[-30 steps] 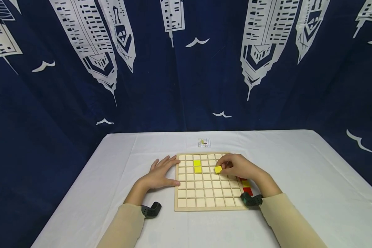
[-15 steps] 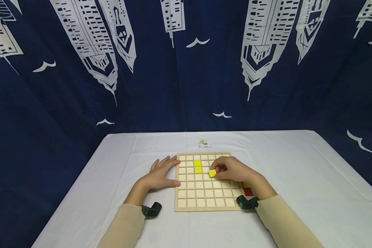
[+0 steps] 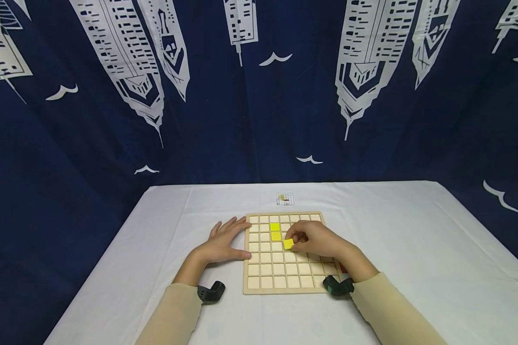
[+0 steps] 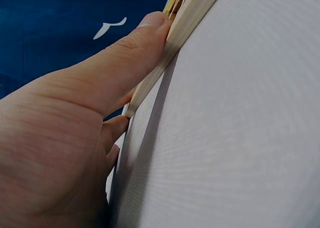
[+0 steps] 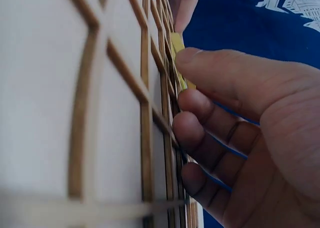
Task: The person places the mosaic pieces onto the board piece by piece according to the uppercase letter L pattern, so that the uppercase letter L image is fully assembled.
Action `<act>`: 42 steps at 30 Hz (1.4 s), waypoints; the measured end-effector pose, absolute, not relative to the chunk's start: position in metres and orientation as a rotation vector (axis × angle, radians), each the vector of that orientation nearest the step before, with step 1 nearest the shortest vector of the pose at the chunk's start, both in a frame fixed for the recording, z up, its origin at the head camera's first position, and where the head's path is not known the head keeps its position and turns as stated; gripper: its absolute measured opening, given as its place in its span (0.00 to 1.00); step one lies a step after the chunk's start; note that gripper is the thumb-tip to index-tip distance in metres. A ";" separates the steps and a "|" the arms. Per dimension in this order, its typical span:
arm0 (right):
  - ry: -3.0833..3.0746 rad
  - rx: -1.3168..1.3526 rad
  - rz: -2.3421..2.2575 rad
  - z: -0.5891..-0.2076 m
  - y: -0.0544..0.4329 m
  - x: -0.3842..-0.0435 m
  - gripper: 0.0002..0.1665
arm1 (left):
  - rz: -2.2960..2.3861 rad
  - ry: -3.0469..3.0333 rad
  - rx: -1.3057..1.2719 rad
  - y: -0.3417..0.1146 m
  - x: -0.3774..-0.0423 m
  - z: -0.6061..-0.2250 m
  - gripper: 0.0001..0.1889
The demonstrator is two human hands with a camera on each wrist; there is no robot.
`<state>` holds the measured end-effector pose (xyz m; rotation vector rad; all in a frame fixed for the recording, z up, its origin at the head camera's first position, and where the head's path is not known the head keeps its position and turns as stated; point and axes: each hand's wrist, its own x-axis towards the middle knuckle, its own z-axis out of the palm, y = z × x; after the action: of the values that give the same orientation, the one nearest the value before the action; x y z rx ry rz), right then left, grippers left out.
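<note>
In the head view a square wooden grid board (image 3: 285, 281) lies on the table. Two yellow square tiles, one (image 3: 275, 226) behind the other (image 3: 276, 236), fill adjoining cells. My right hand (image 3: 317, 238) pinches a third yellow tile (image 3: 288, 244) by thumb and fingers, low over the grid, slightly right and nearer than that pair. Whether this tile touches its cell I cannot tell. My left hand (image 3: 222, 244) has its fingers spread and touches the board's left edge. The left wrist view shows the thumb (image 4: 135, 43) against the wooden rim (image 4: 185, 33).
Beyond the board lies a small card (image 3: 285, 199) printed with a coloured grid. A bit of a red tile (image 3: 343, 269) shows under my right forearm, the rest hidden. White cloth (image 3: 190, 201) covers the table, and a dark blue printed curtain (image 3: 250, 120) hangs behind it.
My right hand has carried the yellow tile leftward and a little nearer over the grid. Its forearm now covers more of the tiles at the board's right. My left hand has stayed put.
</note>
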<state>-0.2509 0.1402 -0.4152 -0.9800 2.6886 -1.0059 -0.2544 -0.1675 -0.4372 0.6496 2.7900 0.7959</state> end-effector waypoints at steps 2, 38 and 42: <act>2.698 -0.984 -1.013 -0.416 0.139 -0.251 0.11 | 0.798 2.793 0.650 -0.168 -0.254 -0.438 0.46; 2.623 -1.052 -1.113 -0.421 0.130 -0.251 0.09 | 0.766 2.794 0.658 -0.168 -0.255 -0.436 0.45; 2.604 -1.100 -1.091 -0.420 0.130 -0.251 0.12 | 0.761 2.798 0.662 -0.168 -0.255 -0.437 0.45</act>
<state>-0.2507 0.1303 -0.4199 -1.1001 2.6043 -1.0905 -0.2555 -0.1679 -0.4372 0.6621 2.7976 0.7614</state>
